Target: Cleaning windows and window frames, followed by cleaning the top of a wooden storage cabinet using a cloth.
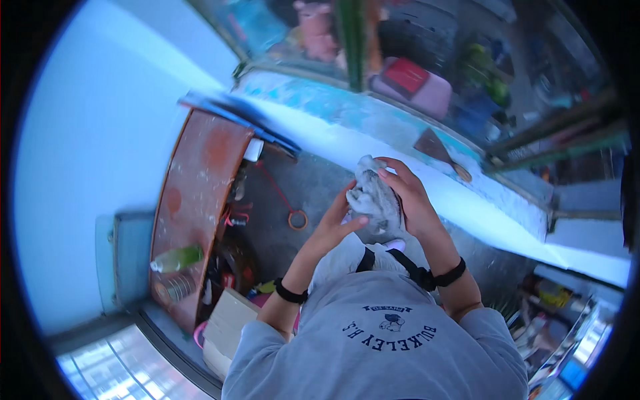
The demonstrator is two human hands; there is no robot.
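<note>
A crumpled grey-white cloth (374, 195), dirty in places, is held in front of my body between both hands. My left hand (342, 220) grips its lower left side, thumb lying over the front. On the upper right, my right hand (406, 192) has its fingers curled around the cloth's edge. Part of the cloth is hidden behind the right fingers. Ahead and to the right, a scraper with a dark triangular blade (432, 145) and a wooden handle lies on the worn window sill (345, 107), apart from my hands.
At left stands a reddish-brown cabinet (200, 170) bearing a green bottle (177, 259) and a ribbed container (175, 289). A cardboard box (230, 320) is by my left elbow. A red stick with an orange ring (297, 220) is near the cabinet. Cluttered shelving (545, 320) stands right.
</note>
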